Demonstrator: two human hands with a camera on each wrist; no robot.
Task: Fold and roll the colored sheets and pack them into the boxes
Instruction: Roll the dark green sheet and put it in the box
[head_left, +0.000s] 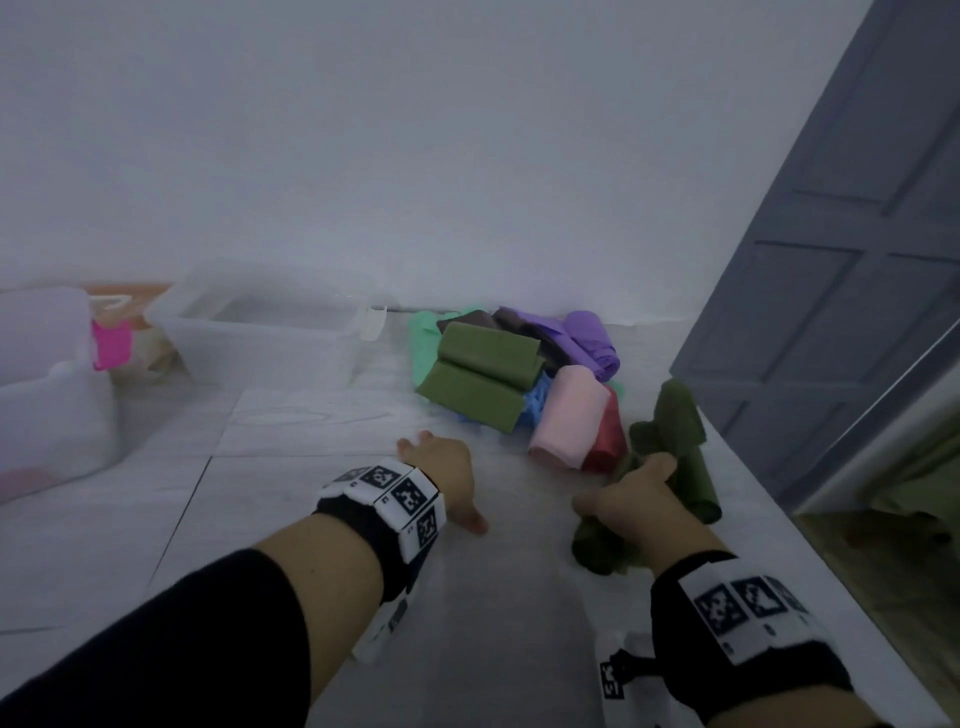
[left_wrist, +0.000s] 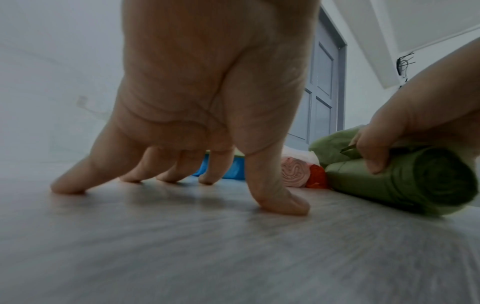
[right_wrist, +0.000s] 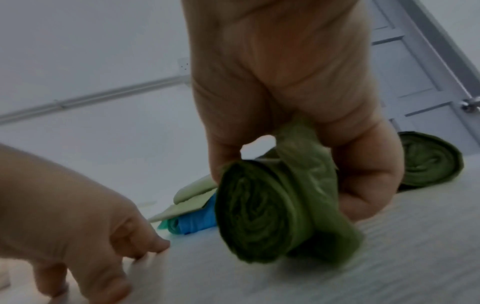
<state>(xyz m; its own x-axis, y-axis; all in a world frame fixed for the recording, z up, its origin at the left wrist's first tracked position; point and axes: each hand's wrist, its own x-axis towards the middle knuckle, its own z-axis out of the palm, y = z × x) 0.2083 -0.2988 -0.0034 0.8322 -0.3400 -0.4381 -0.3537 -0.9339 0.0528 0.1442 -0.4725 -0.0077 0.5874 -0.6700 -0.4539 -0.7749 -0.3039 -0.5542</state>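
Right hand (right_wrist: 298, 115) curls round the dark green rolled plastic sheet (right_wrist: 265, 209); left hand (left_wrist: 197, 107) spread, fingertips (left_wrist: 67, 185) pressing the pale wood-grain floor (left_wrist: 207, 257).

home room, wood-look floor (head_left: 291, 519), panelled grey door (head_left: 852, 260)

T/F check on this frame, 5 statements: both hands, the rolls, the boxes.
1. The right hand grips a dark green roll. True.
2. The left hand holds a pink roll. False: it holds nothing; its fingertips rest on the floor.
3. A pink roll lies beside a red roll, touching it. True.
4. The clear box is to the right of the sheet pile. False: it is to the left of it.
5. The folded olive sheet lies inside a box. False: it lies on top of the pile on the floor.
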